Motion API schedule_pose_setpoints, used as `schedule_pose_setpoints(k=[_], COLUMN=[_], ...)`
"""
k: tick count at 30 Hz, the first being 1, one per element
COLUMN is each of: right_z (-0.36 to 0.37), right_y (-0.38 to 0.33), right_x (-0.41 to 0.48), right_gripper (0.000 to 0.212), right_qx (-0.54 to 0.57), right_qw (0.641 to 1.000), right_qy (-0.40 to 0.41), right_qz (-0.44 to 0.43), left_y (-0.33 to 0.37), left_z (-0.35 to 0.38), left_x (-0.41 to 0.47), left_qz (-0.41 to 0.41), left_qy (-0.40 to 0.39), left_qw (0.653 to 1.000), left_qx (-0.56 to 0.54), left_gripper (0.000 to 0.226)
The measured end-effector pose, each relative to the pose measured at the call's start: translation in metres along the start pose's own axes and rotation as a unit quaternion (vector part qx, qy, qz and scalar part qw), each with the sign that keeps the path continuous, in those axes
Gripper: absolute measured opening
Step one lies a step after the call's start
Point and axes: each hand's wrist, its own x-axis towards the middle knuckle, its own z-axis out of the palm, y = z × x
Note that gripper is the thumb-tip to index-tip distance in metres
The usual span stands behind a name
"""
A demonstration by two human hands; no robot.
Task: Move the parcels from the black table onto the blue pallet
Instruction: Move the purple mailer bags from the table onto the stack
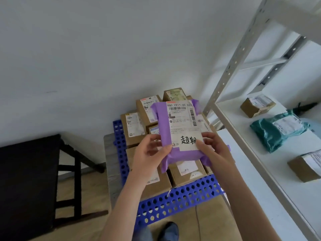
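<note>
The left hand [149,153] and right hand [211,150] are bare, as are the left forearm [125,202] and right forearm [243,197]. Just below the grip, the left wrist bears a small dark spot [131,170]. Far below the grip are a dark shoe [169,231] and a blue-grey trouser leg [145,233].

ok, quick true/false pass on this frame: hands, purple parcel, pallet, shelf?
1. The left hand and right hand both grip the purple parcel. True.
2. The parcel's label is blank. False: it carries barcodes, print and handwritten characters.
3. Cardboard boxes sit on the blue pallet. True.
4. The teal bag lies on the pallet. False: it lies on the white shelf.
</note>
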Motion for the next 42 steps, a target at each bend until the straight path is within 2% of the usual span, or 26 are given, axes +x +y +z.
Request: schedule_pose_setpoints(k=[5,10,13,19,27,32,42], right_z=[0.01,0.022,0.028,0.028,0.02,0.013,0.008], right_y=[-0.007,-0.016,-0.022,-0.029,-0.028,-0.022,-0.015], right_x=[0.047,0.094,0.118,0.161,0.204,0.221,0.233], right_gripper=[0.049,0.023,0.016,0.026,0.019,0.032,0.036], right_qx=[-0.008,-0.077,-0.112,-0.155,-0.182,-0.208,-0.214], right_qw=[1.0,0.995,0.99,0.983,0.976,0.969,0.963], right_qy=[-0.018,0.012,0.017,-0.006,-0.054,-0.06,-0.101], right_qz=[-0.006,-0.061,-0.083,-0.096,-0.11,-0.121,-0.127], left_y=[0.013,0.015,0.014,0.009,0.003,-0.006,-0.01], left_z=[-0.003,-0.005,-0.006,0.003,0.019,0.034,0.037], left_x=[0.046,0.085,0.106,0.145,0.18,0.184,0.177], left_qz=[0.022,0.045,0.052,0.034,0.027,0.025,-0.001], left_qy=[0.016,0.035,0.051,0.067,0.09,0.142,0.167], left_qw=[0.998,0.995,0.992,0.99,0.974,0.959,0.959], left_qx=[0.049,0.081,0.099,0.116,0.206,0.243,0.228], left_gripper=[0.022,0.028,0.036,0.036,0.029,0.037,0.032])
